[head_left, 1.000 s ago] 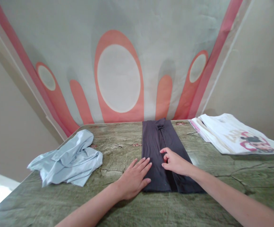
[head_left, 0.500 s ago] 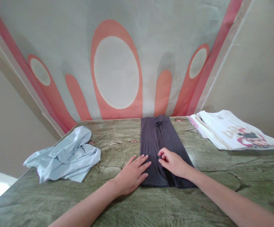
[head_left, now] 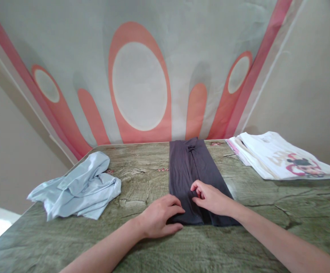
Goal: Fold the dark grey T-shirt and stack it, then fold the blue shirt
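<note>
We have the dark grey cloth garment (head_left: 192,170) lying on the green marbled table (head_left: 182,250) as a long narrow strip, both sides folded in (so the lengthwise folds look done). The crosswise folds are not yet made. Our left hand (head_left: 157,220) curls around its near left corner, and our right hand (head_left: 210,197) pinches the cloth at mid-strip. A crumpled light blue shirt (head_left: 79,187) lies unfolded to the left, and folded white printed shirts (head_left: 278,159) are stacked to the right.

- Left hand (head_left: 159,218) grips the near-left corner of the dark grey garment (head_left: 186,168), fingers on top, thumb at the hem.
- Right hand (head_left: 210,198) has its fingers curled, pinching the garment's centre fold.
- Garment is folded into a long strip on the green table (head_left: 267,227).
- Crumpled light blue shirt (head_left: 79,185) lies to the left, a white printed stack (head_left: 278,157) to the right.
</note>
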Demonstrator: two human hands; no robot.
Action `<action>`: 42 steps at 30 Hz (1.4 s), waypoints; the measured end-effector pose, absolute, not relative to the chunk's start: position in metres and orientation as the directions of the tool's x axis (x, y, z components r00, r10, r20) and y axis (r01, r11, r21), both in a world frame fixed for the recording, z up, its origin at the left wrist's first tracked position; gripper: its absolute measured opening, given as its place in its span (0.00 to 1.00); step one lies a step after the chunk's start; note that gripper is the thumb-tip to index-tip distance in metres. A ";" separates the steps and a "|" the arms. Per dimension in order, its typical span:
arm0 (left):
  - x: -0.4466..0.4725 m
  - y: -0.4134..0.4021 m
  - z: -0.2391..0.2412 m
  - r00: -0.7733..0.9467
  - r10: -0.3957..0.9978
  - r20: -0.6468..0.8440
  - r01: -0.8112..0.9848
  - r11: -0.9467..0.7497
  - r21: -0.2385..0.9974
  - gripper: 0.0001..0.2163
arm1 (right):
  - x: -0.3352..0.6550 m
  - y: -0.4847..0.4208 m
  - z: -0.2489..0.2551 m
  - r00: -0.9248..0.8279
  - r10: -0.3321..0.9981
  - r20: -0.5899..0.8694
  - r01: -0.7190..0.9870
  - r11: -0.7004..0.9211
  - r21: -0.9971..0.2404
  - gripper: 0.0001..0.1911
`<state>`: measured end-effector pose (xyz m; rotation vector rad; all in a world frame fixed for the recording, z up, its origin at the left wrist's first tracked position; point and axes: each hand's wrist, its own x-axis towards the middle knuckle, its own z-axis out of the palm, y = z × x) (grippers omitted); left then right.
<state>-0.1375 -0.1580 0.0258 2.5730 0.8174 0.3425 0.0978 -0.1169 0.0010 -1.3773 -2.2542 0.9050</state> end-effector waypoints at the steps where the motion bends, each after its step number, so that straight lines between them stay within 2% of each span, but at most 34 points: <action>1: -0.137 -0.158 0.026 0.795 0.598 0.104 0.496 -0.739 0.456 0.15 | 0.098 -0.117 0.001 -0.471 0.881 -0.035 0.663 0.327 -0.674 0.10; 8: -0.131 -0.165 0.022 0.725 0.678 0.119 0.584 -0.697 0.416 0.16 | 0.097 -0.123 0.004 -0.467 0.883 -0.041 0.728 0.357 -0.586 0.12; 14: -0.127 -0.174 0.023 0.606 0.786 0.125 0.701 -0.601 0.383 0.13 | 0.095 -0.130 0.006 -0.469 0.881 -0.066 0.735 0.348 -0.581 0.15; 17: -0.126 -0.175 0.024 0.587 0.806 0.074 0.734 -0.569 0.371 0.11 | 0.096 -0.130 0.006 -0.478 0.876 -0.066 0.718 0.347 -0.603 0.13; 21: -0.124 -0.177 0.027 0.622 0.783 -0.011 0.750 -0.591 0.297 0.09 | 0.097 -0.129 0.005 -0.488 0.870 -0.068 0.713 0.352 -0.607 0.12; 25: -0.120 -0.180 0.036 0.660 0.748 -0.070 0.750 -0.652 0.111 0.06 | 0.097 -0.129 0.008 -0.493 0.867 -0.071 0.722 0.363 -0.589 0.12; 29: -0.117 -0.183 0.040 0.699 0.710 -0.092 0.713 -0.701 0.006 0.13 | 0.096 -0.131 0.014 -0.527 0.847 -0.066 0.724 0.407 -0.557 0.09; 32: -0.117 -0.183 0.040 0.723 0.682 -0.109 0.685 -0.728 -0.010 0.17 | 0.097 -0.132 0.015 -0.533 0.842 -0.080 0.747 0.424 -0.512 0.06; 36: -0.121 -0.182 0.037 0.748 0.657 -0.092 0.660 -0.752 0.000 0.17 | 0.101 -0.133 0.017 -0.537 0.839 -0.094 0.771 0.443 -0.457 0.02; 40: -0.126 -0.180 0.033 0.775 0.627 -0.081 0.630 -0.776 0.026 0.22 | 0.101 -0.132 0.023 -0.537 0.839 -0.084 0.771 0.448 -0.454 0.06; 42: -0.127 -0.179 0.031 0.781 0.619 -0.079 0.623 -0.781 0.033 0.24 | 0.098 -0.132 0.027 -0.549 0.836 0.005 0.732 0.484 -0.480 0.07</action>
